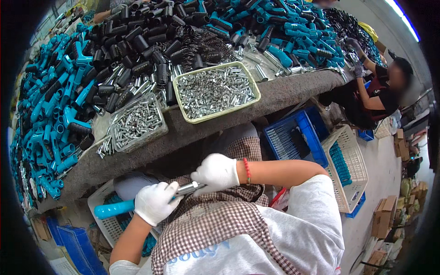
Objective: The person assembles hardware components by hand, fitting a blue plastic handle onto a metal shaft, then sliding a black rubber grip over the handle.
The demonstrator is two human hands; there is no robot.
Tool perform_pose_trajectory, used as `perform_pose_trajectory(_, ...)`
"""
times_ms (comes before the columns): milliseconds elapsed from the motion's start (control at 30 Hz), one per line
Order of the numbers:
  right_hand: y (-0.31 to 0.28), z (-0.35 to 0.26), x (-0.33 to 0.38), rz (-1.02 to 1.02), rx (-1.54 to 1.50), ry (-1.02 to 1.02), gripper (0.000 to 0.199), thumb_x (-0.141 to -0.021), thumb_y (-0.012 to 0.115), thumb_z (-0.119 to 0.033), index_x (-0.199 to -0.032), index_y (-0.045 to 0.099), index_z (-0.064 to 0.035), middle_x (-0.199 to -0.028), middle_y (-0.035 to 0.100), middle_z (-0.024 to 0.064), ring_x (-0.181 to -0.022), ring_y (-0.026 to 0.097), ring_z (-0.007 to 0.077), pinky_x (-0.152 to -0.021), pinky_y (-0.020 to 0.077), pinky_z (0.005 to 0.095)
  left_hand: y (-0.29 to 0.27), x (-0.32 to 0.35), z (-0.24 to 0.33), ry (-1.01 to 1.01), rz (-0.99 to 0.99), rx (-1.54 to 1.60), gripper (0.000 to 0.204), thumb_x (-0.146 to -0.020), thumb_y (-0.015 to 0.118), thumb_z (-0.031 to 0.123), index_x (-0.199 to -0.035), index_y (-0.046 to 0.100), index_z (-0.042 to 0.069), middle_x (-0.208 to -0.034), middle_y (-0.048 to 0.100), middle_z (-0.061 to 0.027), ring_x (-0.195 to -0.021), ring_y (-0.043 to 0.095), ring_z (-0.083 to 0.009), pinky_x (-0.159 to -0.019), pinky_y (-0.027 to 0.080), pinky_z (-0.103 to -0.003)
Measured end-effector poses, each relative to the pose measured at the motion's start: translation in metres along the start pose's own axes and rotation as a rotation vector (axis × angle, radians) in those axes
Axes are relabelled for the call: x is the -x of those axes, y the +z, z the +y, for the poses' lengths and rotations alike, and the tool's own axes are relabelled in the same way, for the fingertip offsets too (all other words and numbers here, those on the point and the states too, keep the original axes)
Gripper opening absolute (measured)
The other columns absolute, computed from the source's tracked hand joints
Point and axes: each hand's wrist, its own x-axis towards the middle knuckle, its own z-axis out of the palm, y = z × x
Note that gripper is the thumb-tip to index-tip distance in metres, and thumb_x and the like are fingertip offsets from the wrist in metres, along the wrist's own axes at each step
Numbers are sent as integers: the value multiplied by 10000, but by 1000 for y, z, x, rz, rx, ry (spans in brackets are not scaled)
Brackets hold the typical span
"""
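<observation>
Clearly, both gloved hands work low, over the checked apron (215,224), below the edge of the grey bench (293,91). The left hand (155,202) is closed around a teal handle (112,209), which points out to the left, over a white basket (98,201). The right hand (216,172) is closed on the end of a short metal tube (189,188), and this tube meets the handle just at the left fingers. It looks like the tube is being pushed or turned into the handle.

To do it well, I think the two parts should stay on one line, so the tube goes in straight and does not jam. The left hand should hold firm near the joint and the right one should push along the axis, not sideways. How deep the tube sits already I cannot tell, because the glove covers the joint.

On the bench, well apart from the hands, stand a beige tray (215,91) and a smaller clear tray (137,121), both with small metal pieces, and behind them piles of teal parts (50,114) and black grips (137,41). Another person (380,91) sits at the far right.
</observation>
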Motion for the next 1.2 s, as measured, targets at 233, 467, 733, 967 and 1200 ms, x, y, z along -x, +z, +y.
perform_pose_trajectory(233,6,8,-5,125,131,-161,462,-857,657,-467,-785,641,-11,-649,619,135,-555,612,275,-525,471,379,1,-1,-6,18,-18,53,319,-708,729,325,-968,627,171,-690,541,-12,-593,591,-192,-527,468,-346)
perform_pose_trajectory(467,19,5,-2,-11,-618,156,568,-845,622,-568,-829,661,-2,-638,602,164,-556,617,276,-559,513,388,-8,-4,-11,78,-62,-6,337,-720,711,291,-1012,612,157,-715,538,-9,-615,579,-190,-550,450,-330)
perform_pose_trajectory(733,18,4,2,-327,-1259,436,479,-849,650,-491,-708,592,-37,-560,578,98,-505,597,253,-488,469,390,-8,-7,-13,173,52,-79,327,-733,688,259,-1026,608,137,-691,506,-6,-600,544,-185,-544,435,-330)
perform_pose_trajectory(967,20,13,5,-512,-1425,471,494,-851,652,-498,-785,584,-13,-602,571,98,-559,598,313,-521,465,390,-7,-10,-13,173,45,-110,353,-727,721,280,-1026,608,132,-734,563,-50,-652,604,-257,-588,481,-389)
perform_pose_trajectory(1200,13,7,1,-23,-43,81,499,-838,635,-530,-757,617,-38,-657,628,145,-591,638,319,-571,510,411,8,-4,-13,44,-78,56,372,-701,730,290,-1015,601,138,-718,541,-30,-631,598,-233,-593,490,-388)
